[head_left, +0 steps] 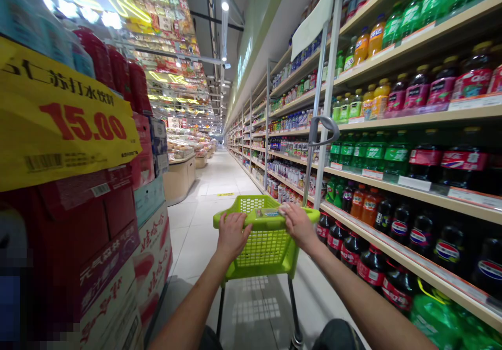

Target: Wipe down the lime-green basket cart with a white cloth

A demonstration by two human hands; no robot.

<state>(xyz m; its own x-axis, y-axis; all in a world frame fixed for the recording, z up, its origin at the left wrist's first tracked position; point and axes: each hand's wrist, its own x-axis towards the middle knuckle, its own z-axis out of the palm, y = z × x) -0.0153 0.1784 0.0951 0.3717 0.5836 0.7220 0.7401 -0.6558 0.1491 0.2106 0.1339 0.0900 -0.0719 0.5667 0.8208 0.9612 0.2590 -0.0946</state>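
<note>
As left grip (pixel 232 233) and right grip (pixel 298 224) clasp it | cart handle (pixel 266 218) lies under both | drinks shelf (pixel 408 182) at right

Left hand (pixel 233 235) and right hand (pixel 300 228) were bare. Left forearm (pixel 196 303) and right forearm (pixel 364 297) were bare up to frame edge. Dark grey trousers (pixel 338 338) showed at bottom edge: small patch on left, larger rounded patch on right.
</note>
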